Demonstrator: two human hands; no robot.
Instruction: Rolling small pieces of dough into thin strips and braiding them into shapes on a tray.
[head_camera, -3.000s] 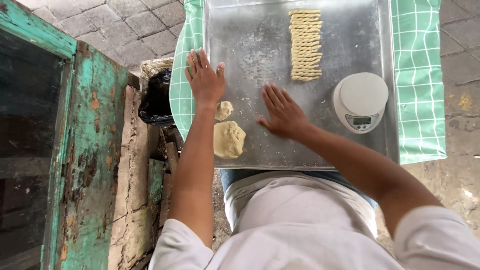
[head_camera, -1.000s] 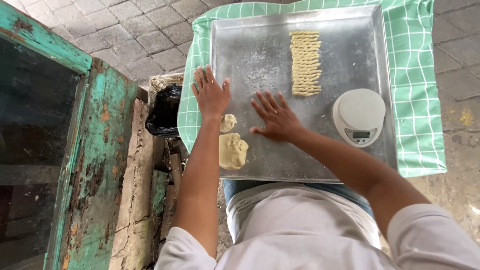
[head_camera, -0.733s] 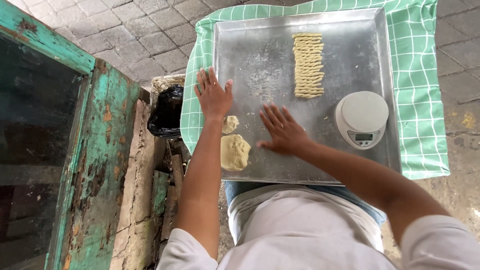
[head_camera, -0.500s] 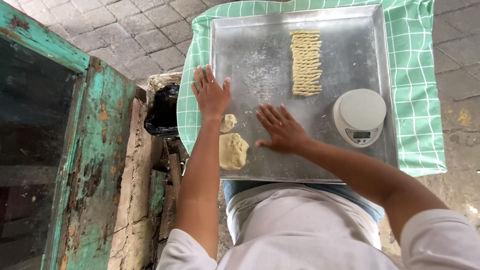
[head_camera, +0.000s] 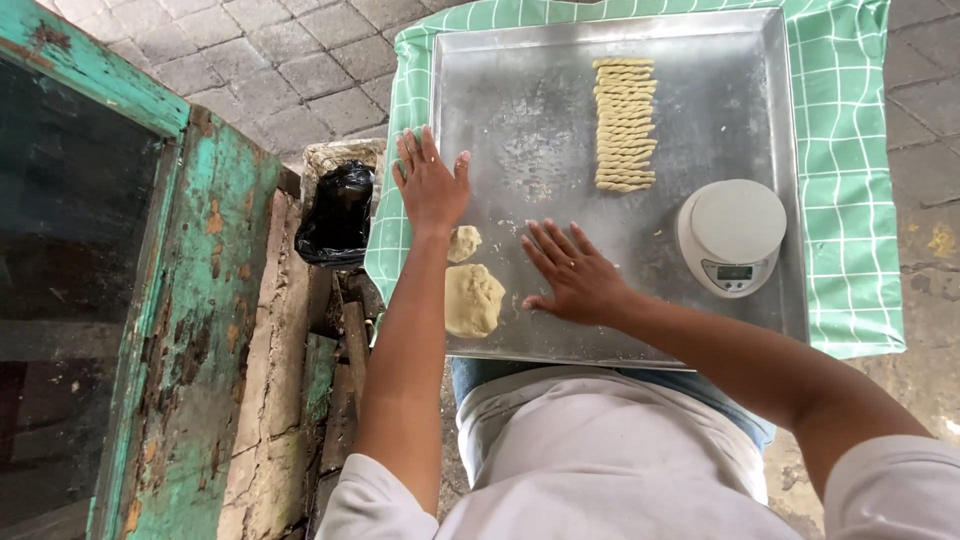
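A large metal tray (head_camera: 720, 110) lies on a green checked cloth (head_camera: 850, 150). My left hand (head_camera: 432, 182) rests flat, fingers spread, on the tray's left edge. Just below it sit a small dough piece (head_camera: 463, 243) and a bigger dough lump (head_camera: 472, 299). My right hand (head_camera: 572, 272) presses flat on the tray to the right of the lumps; whether dough lies under its palm is hidden. A stack of twisted dough sticks (head_camera: 625, 125) lies toward the far middle of the tray.
A white digital kitchen scale (head_camera: 730, 236) stands at the tray's right. A black plastic bag (head_camera: 338, 212) sits left of the cloth. A worn teal wooden frame (head_camera: 190, 300) and rough stone fill the left side; paving bricks (head_camera: 260, 60) lie beyond.
My right hand has slid back and forth over the tray, ending a little lower and nearer the dough lumps. My left hand has stayed put at the tray's left edge.
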